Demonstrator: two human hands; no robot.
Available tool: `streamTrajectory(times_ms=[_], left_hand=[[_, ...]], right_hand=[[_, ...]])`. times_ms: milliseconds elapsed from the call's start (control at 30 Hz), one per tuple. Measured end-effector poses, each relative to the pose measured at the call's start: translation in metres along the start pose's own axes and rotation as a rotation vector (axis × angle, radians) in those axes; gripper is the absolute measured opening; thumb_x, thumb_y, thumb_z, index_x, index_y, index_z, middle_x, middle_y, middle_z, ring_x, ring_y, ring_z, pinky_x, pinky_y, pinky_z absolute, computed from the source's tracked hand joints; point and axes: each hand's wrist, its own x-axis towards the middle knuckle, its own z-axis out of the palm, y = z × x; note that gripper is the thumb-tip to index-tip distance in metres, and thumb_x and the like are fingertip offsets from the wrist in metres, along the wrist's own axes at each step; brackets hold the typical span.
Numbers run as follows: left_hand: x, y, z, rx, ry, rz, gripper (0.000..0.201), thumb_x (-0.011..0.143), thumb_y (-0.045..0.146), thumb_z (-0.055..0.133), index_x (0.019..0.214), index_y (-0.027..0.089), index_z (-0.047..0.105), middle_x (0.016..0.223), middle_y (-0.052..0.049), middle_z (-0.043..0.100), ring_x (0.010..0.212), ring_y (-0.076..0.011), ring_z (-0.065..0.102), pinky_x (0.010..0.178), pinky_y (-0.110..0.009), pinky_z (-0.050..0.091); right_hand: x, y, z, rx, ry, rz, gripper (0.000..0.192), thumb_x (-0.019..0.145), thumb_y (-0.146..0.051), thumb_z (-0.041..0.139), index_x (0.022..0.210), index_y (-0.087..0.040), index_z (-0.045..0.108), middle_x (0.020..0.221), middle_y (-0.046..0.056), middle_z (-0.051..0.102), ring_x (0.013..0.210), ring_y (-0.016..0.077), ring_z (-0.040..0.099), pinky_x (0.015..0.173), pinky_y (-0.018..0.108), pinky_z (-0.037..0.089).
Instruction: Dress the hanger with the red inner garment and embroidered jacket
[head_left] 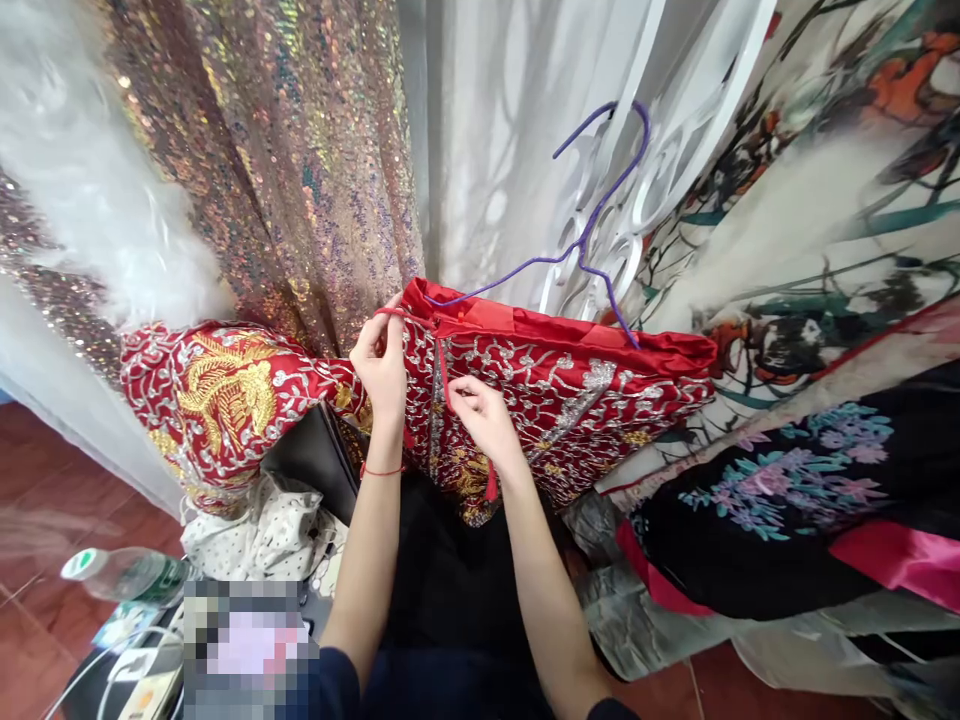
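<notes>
A red skirt [555, 400] with silver and gold embroidery lies across my lap, its plain red waistband facing away from me. Red drawstring cords come out at the waistband's left part. My left hand [381, 360] is closed on one red cord [405, 315] at the left corner. Lower and to the right, my right hand [480, 410] pinches another cord [442, 365] hanging down over the embroidery. A purple wire hanger [581, 240] rests in the waistband, its hook pointing up. A red tassel [491, 485] shows beside my right forearm.
Left of the skirt lies a matching red garment [225, 400] with a gold motif. A plastic bottle [131, 570], cables and a blurred-out item sit at lower left. Sequined fabric [300, 150] and a white metal frame [652, 180] stand behind. Black floral fabric [780, 490] lies right.
</notes>
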Motion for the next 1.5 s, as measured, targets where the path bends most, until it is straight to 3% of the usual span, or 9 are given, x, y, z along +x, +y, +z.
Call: streamTrajectory(times_ms=[167,300,467,567,667,933,1233,1367,1500], left_hand=[[-0.011,0.009,-0.011,-0.081,-0.383,-0.141,0.025,0.08,0.046,0.076,0.076,0.022,0.079,0.071,-0.002,0.067,0.071,-0.0138,0.063,0.075,-0.03,0.053],[-0.018,0.019,-0.029,-0.023,-0.524,-0.17,0.021,0.075,0.044,0.081,0.073,0.023,0.077,0.078,-0.003,0.067,0.071,-0.0143,0.058,0.065,-0.028,0.048],[-0.017,0.034,-0.044,0.121,-0.683,-0.225,0.019,0.073,0.039,0.083,0.079,0.022,0.076,0.086,-0.004,0.064,0.068,-0.0132,0.051,0.061,-0.027,0.041],[-0.014,0.039,-0.048,0.181,-0.774,-0.23,0.019,0.075,0.039,0.082,0.079,0.021,0.075,0.087,-0.004,0.063,0.071,-0.0142,0.051,0.062,-0.026,0.04],[-0.01,0.041,-0.049,0.198,-0.827,-0.241,0.021,0.077,0.041,0.079,0.079,0.02,0.074,0.085,-0.004,0.064,0.078,-0.0163,0.055,0.069,-0.027,0.044],[-0.015,0.032,-0.053,0.173,-0.837,-0.409,0.031,0.08,0.048,0.074,0.082,0.017,0.074,0.088,-0.004,0.07,0.084,-0.0172,0.06,0.081,-0.029,0.046],[-0.019,0.031,-0.051,0.17,-0.827,-0.371,0.028,0.09,0.045,0.063,0.09,0.018,0.068,0.083,-0.003,0.07,0.078,-0.0149,0.062,0.079,-0.027,0.048],[-0.017,0.03,-0.046,0.293,-0.643,-0.249,0.023,0.096,0.043,0.054,0.098,0.021,0.06,0.072,0.002,0.067,0.056,-0.0104,0.056,0.063,-0.024,0.045],[-0.01,0.025,-0.042,0.355,-0.427,-0.11,0.019,0.096,0.04,0.053,0.098,0.022,0.057,0.077,0.001,0.066,0.063,-0.0116,0.065,0.064,-0.023,0.048]], right_hand=[[-0.014,0.018,0.01,0.185,-0.011,-0.01,0.034,0.077,-0.052,0.071,0.086,-0.019,0.069,0.049,-0.01,0.029,0.048,0.007,0.023,0.05,0.023,0.023],[-0.008,0.009,0.003,0.232,0.031,-0.097,0.033,0.08,-0.05,0.07,0.089,-0.019,0.077,0.052,-0.007,0.04,0.049,0.0075,0.028,0.05,0.024,0.03],[0.011,-0.02,-0.011,-0.071,0.052,-0.329,0.027,0.088,-0.038,0.063,0.103,-0.024,0.08,0.061,-0.003,0.062,0.054,0.0118,0.048,0.061,0.028,0.047],[0.02,-0.03,-0.018,-0.274,-0.043,-0.472,0.022,0.091,-0.033,0.062,0.102,-0.028,0.081,0.092,0.001,0.078,0.078,0.0186,0.069,0.079,0.033,0.055],[0.024,-0.031,-0.024,-0.492,-0.123,-0.592,0.025,0.097,-0.031,0.057,0.109,-0.029,0.078,0.108,0.003,0.078,0.092,0.0209,0.074,0.086,0.034,0.056],[0.022,-0.019,-0.022,-0.801,-0.067,-0.749,0.025,0.101,-0.03,0.052,0.11,-0.025,0.075,0.102,0.003,0.079,0.08,0.0165,0.074,0.074,0.026,0.055],[0.021,-0.013,-0.013,-0.773,0.047,-0.622,0.014,0.094,-0.026,0.052,0.099,-0.02,0.065,0.064,-0.004,0.065,0.055,0.0117,0.061,0.057,0.022,0.04],[0.025,-0.012,-0.017,-0.715,0.133,-0.516,0.01,0.09,-0.026,0.053,0.091,-0.022,0.062,0.072,-0.002,0.068,0.059,0.012,0.061,0.06,0.022,0.043],[0.028,-0.014,-0.024,-0.676,0.222,-0.451,0.01,0.087,-0.027,0.052,0.087,-0.023,0.061,0.071,-0.002,0.068,0.061,0.0132,0.062,0.061,0.023,0.044]])
